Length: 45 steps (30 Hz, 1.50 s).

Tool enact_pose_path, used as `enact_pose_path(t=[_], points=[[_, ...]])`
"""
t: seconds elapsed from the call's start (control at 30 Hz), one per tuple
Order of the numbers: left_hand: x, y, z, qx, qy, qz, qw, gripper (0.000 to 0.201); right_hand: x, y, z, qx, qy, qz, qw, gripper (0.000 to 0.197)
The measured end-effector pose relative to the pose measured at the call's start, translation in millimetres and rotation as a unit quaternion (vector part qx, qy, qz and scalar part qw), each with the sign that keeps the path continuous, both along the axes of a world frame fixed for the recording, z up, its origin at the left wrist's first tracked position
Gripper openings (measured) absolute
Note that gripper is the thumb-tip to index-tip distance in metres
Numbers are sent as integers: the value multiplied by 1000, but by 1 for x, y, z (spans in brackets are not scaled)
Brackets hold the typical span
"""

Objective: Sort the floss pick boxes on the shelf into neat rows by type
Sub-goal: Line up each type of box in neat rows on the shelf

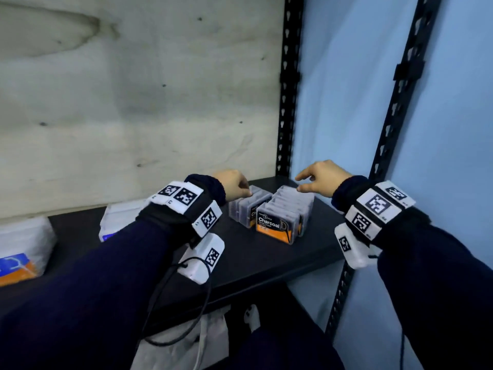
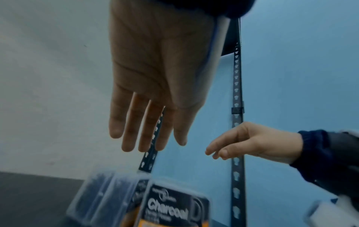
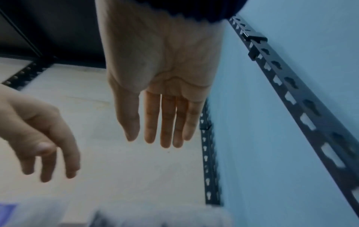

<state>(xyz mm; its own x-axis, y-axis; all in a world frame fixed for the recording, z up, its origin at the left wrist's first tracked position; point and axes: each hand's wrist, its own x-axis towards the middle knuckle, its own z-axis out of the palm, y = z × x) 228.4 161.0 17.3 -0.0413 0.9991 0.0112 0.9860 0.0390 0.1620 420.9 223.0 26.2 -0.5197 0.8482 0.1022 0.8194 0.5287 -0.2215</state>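
Note:
Two rows of clear charcoal floss pick boxes stand at the right end of the dark shelf (image 1: 253, 260). The right row (image 1: 286, 213) shows an orange and black "Charcoal" label at its front; the left row (image 1: 248, 206) is shorter. My left hand (image 1: 236, 184) hovers over the left row with straight fingers (image 2: 134, 130) and holds nothing. My right hand (image 1: 317, 177) floats just above the back of the right row, its fingers (image 3: 167, 122) relaxed and empty. In the left wrist view the labelled box (image 2: 170, 205) sits below the hand.
White floss pick boxes with blue labels (image 1: 117, 220) lie left of my left wrist, and a white and orange pack (image 1: 21, 249) sits at the far left. Black slotted uprights (image 1: 286, 89) frame the shelf against a blue wall. A plywood back panel (image 1: 133, 89) closes the rear.

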Motion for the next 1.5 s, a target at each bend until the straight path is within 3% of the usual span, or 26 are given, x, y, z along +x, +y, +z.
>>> enact_pose_path(t=[0.27, 0.6, 0.73, 0.87, 0.93, 1.07, 1.17, 1.2, 1.27, 1.37, 1.5], points=[[-22, 80, 13, -37, 40, 17, 998, 41, -24, 84, -4, -46, -85, -46, 994, 40], [-52, 148, -17, -228, 50, -27, 972, 24, -38, 142, -31, -153, -176, -49, 971, 55], [-60, 157, -23, -301, -45, -13, 952, 34, -35, 153, -29, -214, -163, -62, 961, 56], [-56, 156, -14, -329, -52, -25, 943, 45, -40, 162, -30, -239, -139, -56, 959, 47], [-53, 157, -11, -332, -17, -24, 943, 47, -44, 161, -29, -235, -136, -43, 962, 45], [-52, 165, -13, -319, 52, -36, 946, 38, -48, 157, -24, -266, -167, -14, 949, 53], [-53, 168, -18, -305, 56, -29, 950, 7, -46, 164, -25, -282, -150, -10, 948, 51], [-53, 168, -18, -304, 59, -30, 950, 7, -46, 167, -26, -286, -140, -13, 948, 50], [-54, 170, -18, -308, 56, -24, 949, 5, -47, 171, -25, -291, -132, -16, 947, 48], [-58, 173, -15, -307, 86, -29, 947, 36, -55, 169, -20, -233, -172, 0, 957, 45], [-63, 178, -13, -298, 130, -44, 945, 24, -70, 170, -16, -133, -199, 55, 969, 43]])
